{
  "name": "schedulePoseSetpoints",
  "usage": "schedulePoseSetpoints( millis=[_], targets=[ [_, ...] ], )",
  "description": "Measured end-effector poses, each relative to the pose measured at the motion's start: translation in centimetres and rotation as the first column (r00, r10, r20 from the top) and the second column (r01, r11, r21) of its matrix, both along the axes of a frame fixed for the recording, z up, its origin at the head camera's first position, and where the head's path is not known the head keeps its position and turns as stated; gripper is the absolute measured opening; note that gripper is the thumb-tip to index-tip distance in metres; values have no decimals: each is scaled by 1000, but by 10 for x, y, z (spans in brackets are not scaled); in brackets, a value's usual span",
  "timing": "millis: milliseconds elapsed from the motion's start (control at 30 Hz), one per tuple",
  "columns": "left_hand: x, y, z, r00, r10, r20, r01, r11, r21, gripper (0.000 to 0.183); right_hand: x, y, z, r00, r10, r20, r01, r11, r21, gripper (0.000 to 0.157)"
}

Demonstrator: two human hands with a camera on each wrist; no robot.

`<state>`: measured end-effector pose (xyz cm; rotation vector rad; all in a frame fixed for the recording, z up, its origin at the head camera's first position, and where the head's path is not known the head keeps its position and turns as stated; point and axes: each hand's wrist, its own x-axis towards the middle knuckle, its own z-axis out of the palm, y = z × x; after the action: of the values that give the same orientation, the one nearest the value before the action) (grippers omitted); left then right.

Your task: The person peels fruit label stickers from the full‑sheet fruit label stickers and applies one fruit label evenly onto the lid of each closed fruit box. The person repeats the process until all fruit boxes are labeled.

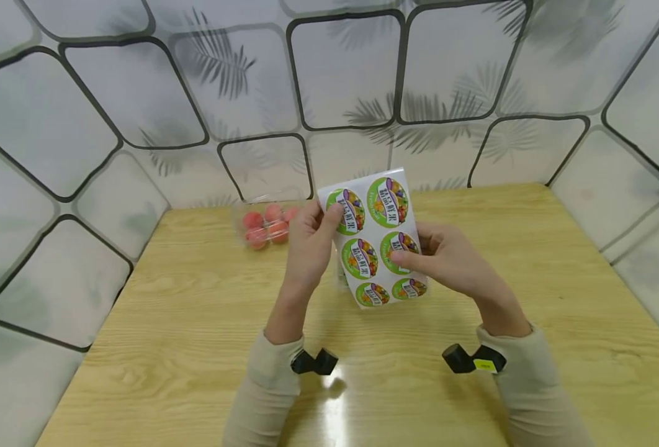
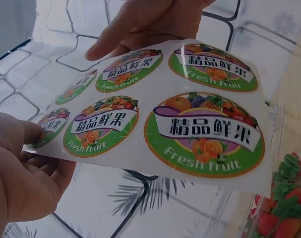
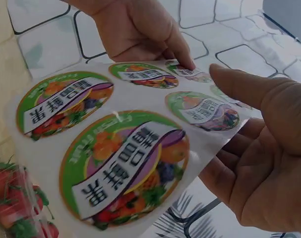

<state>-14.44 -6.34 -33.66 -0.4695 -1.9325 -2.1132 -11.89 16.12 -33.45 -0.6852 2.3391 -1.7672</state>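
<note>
A white sheet of round fruit stickers [image 1: 367,233] is held up in front of me with both hands, tilted above the table. My left hand [image 1: 311,248] pinches its upper left edge, thumb on the printed face. At the right edge my right hand [image 1: 457,257] holds the sheet, its thumb over the front and fingers behind. Each sticker [image 2: 205,134] is green-rimmed with pictured fruit, dark characters and the words "Fresh fruit". Past the sheet, red strawberries [image 3: 14,203] with green leaves show in a clear plastic box [image 2: 275,134]; the sheet mostly hides this box in the head view.
Toward the table's back left, a clear plastic box holds several round reddish fruits [image 1: 255,238]. The light wood table [image 1: 184,323] ends at a patterned backdrop [image 1: 346,74] behind and at the sides. Dark wrist cameras [image 1: 314,361] sit at both sleeve cuffs.
</note>
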Motion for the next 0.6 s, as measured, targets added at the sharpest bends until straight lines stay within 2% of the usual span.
schedulePoseSetpoints(
  millis=[133, 267, 433, 600],
  targets=[
    [3, 5, 3, 998, -58, -25, 57, 998, -28, 24, -2, -6, 8, 998, -51, -34, 50, 998, -49, 24],
    [8, 13, 4, 992, -107, -61, 104, 993, -47, 24, 2, -14, 12, 994, -91, -66, 80, 986, -145, 20],
    [12, 15, 7, 984, -86, -155, 76, 995, -70, 20, 10, -18, 16, 989, -124, -84, 105, 973, -205, 18],
    [20, 17, 10, 959, -95, -266, 82, 995, -60, 19, 18, -18, 19, 982, -169, -86, 144, 960, -238, 17]
  ],
)
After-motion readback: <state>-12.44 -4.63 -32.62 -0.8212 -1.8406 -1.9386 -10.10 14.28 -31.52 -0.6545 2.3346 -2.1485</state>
